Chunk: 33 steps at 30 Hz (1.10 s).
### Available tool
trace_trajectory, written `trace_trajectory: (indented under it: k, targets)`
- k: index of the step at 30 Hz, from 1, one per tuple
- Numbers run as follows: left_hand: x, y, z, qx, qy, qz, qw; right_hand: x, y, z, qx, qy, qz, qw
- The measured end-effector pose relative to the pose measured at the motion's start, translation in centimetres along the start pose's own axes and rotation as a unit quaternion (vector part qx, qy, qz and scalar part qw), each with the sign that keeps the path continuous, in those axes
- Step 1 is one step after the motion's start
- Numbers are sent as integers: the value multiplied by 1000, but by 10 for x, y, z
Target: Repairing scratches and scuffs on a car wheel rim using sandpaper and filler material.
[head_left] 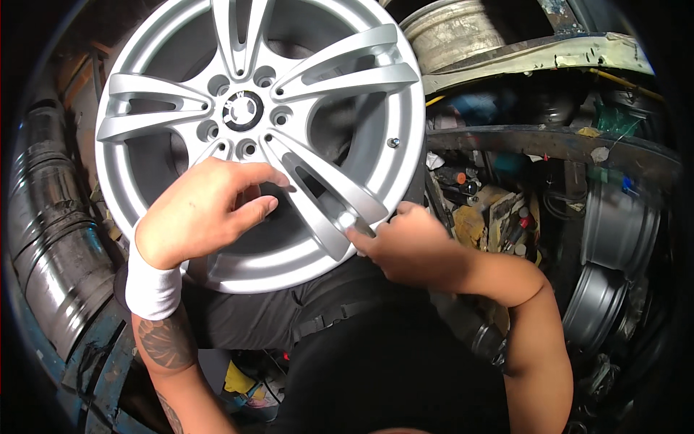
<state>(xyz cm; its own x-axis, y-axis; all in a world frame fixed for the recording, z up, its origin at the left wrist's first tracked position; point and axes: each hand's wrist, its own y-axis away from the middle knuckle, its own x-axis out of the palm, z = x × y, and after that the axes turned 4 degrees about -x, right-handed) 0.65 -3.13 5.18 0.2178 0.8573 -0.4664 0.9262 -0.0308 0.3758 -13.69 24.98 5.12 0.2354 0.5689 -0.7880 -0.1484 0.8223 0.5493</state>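
Note:
A silver alloy wheel rim [322, 230] with split double spokes lies across my lap, face up. Its round centre cap [242, 111] is surrounded by bolt holes, and a short valve stem [393, 142] stands on the right side of the barrel. My left hand [206, 210], below a white wristband [153, 289], reaches over the lower part of the rim. Its index finger touches or nearly touches a lower spoke; the thumb is apart and nothing shows between them. My right hand [412, 244] is closed at the outer end of the lower right spoke, slightly blurred. Something small and dark shows at its fingertips.
Stacked dark, shiny cylindrical parts [54, 217] stand at the left. On the right, a metal rack [535, 137] holds cluttered tools and parts. Another wheel [455, 32] sits at the upper right, with grey rims [618, 224] at the far right.

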Motion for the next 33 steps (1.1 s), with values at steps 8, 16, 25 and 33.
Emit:
trace_trajectory:
  k: [8, 16, 25, 33]
  targets:
    - [19, -6, -1, 36, 15, 42, 998, -16, 1, 0, -4, 4, -5, 1000]
    - [45, -15, -3, 42, -46, 84, 995, -37, 25, -13, 0, -84, -62, 995]
    - [132, -7, -46, 27, -218, 46, 974, 10, 29, -33, -13, -404, -303, 863]
    - [70, -10, -20, 44, -170, -126, 976, 15, 15, -21, -5, -308, -304, 902]
